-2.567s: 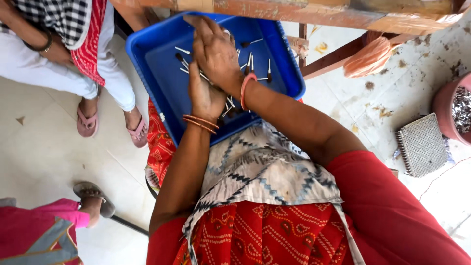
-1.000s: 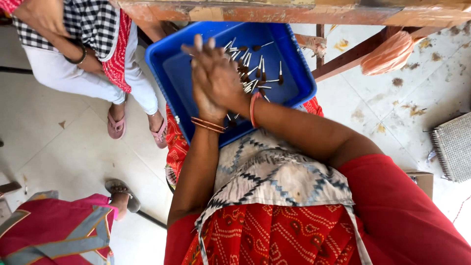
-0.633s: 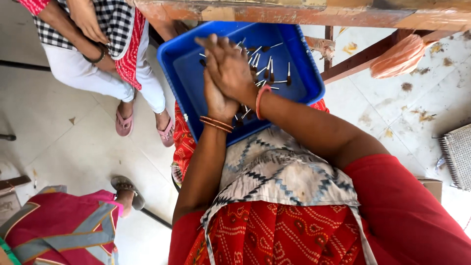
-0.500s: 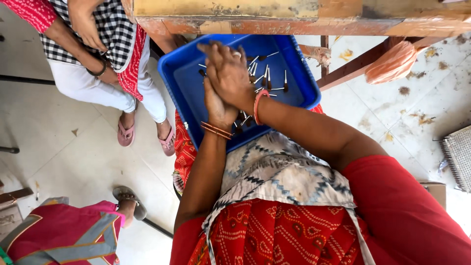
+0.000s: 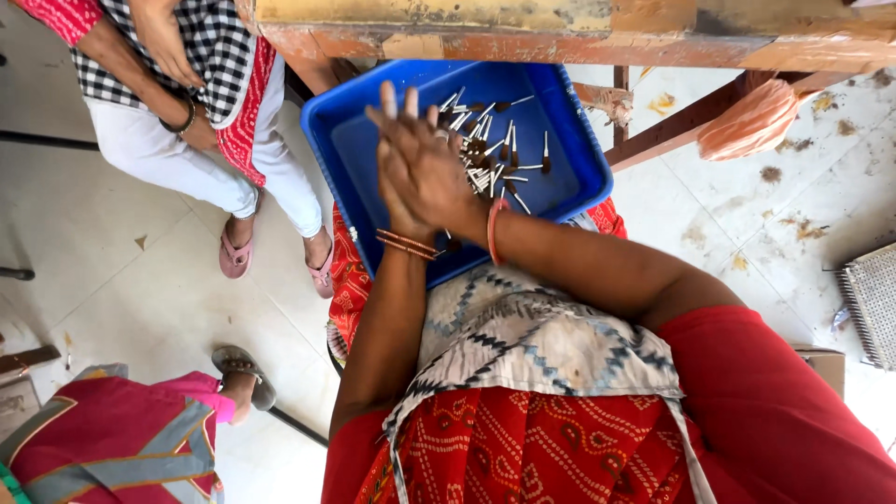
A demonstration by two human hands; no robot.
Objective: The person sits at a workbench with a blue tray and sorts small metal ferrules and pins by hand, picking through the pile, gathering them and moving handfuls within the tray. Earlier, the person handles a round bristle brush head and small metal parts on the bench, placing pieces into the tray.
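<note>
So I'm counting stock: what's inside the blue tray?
The blue tray holds loose thin sticks with dark tips. The right hand, pressed against the left hand, covers part of the pile.

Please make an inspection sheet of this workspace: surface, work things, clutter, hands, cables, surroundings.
Surface: blue tray on the person's lap, under the edge of a wooden bench.
Work things: small sticks with dark tips, loose in the tray.
Clutter: orange cloth bundle by the bench leg; scraps on the floor.
Hands: left hand and right hand pressed palm to palm above the tray; what lies between them is hidden.
Cables: nothing seen.
Surroundings: pale tiled floor; a seated person in white trousers; another person in pink; a mesh object at the right edge.
</note>
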